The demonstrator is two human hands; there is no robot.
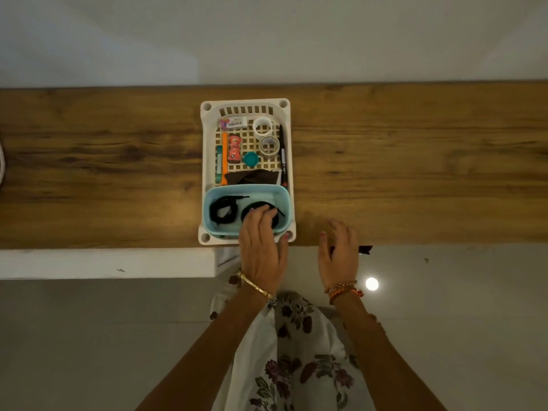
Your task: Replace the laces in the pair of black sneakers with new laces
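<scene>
A light blue tub [213, 192] sits in the near end of a white plastic basket [204, 137] on a wooden tabletop [103, 161]. Two coiled black laces lie in the tub: one bundle [224, 209] on the left, the other coil [258, 206] on the right. My left hand [262, 247] reaches into the tub, its fingers curled over the right coil and hiding part of it. My right hand [339, 252] hovers with relaxed fingers over the table's near edge, right of the basket. No sneakers are in view.
The basket's far part holds two tape rolls [262, 126], a black marker [283, 155], a red packet [235, 149], a teal lid [251, 159], an eraser box [234, 123] and dark cloth [252, 177]. A small dark thing [365, 249] shows at the table edge under my right hand.
</scene>
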